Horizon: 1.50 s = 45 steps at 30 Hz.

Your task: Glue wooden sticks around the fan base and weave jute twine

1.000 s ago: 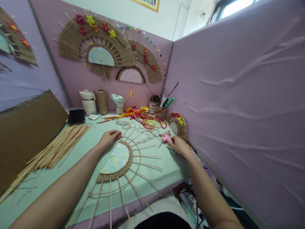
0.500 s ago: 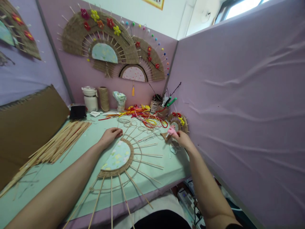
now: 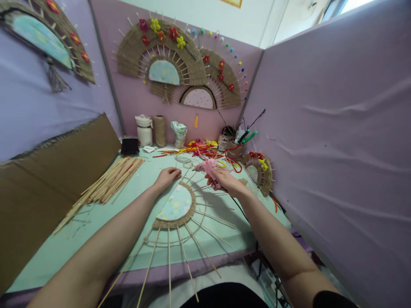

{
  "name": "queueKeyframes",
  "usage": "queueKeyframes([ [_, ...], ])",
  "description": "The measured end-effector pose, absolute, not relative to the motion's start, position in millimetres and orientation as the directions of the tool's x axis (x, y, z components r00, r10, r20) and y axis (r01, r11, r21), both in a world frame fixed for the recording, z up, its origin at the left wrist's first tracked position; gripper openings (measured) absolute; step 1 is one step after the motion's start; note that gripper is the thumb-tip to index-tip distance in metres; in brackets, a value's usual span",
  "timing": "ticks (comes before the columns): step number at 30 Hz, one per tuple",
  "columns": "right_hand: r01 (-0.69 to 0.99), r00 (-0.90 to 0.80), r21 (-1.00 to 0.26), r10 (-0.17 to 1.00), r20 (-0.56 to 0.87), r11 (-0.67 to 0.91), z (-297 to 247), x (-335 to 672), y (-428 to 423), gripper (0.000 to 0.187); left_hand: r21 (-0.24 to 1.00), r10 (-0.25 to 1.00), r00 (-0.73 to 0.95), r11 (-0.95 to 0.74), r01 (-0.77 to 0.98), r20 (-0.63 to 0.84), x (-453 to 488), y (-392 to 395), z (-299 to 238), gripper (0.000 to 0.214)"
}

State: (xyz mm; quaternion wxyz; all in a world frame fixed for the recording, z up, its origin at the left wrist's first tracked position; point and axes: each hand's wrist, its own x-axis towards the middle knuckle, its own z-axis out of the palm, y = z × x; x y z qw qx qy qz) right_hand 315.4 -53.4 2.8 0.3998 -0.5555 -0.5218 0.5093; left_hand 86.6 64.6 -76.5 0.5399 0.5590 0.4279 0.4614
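Note:
A half-round fan frame [image 3: 177, 204] lies on the table, with a pale floral centre, a woven twine rim and thin sticks fanning outward. A ring of twine [image 3: 180, 244] crosses the sticks. My left hand [image 3: 168, 177] rests at the frame's far end, its fingertips pinched on what looks like the twine beside the outermost stick; the fingers partly hide the spot. My right hand [image 3: 224, 182] is closed around the handle of a pink glue gun [image 3: 208, 167]. The gun's nozzle points left toward my left fingertips, a little apart from them.
Bundled sticks [image 3: 107, 177] lie at left before a brown cardboard [image 3: 61, 188]. At the back stand a white jar [image 3: 144, 131], a twine spool [image 3: 159, 130] and a tool pot [image 3: 236, 150]. Colourful stems [image 3: 199, 149] lie nearby. A small flowered fan [image 3: 261, 173] leans at right.
My right hand has brought the glue gun up and left from the table's right side to near my left hand. The left hand keeps its place at the frame; the view has turned left.

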Motion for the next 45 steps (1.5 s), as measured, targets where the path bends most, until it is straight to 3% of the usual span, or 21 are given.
queueKeyframes([
  [10,0.355,-0.115,-0.925,0.975,-0.191,-0.139,-11,283,-31,0.047,0.990,0.972,0.201,-0.137,0.045,0.126,86,72,-89,0.025],
  [45,0.377,-0.105,-0.912,0.971,-0.216,-0.163,-13,281,-26,0.045,0.978,0.965,0.211,-0.182,0.098,0.158,86,75,-93,0.024],
])
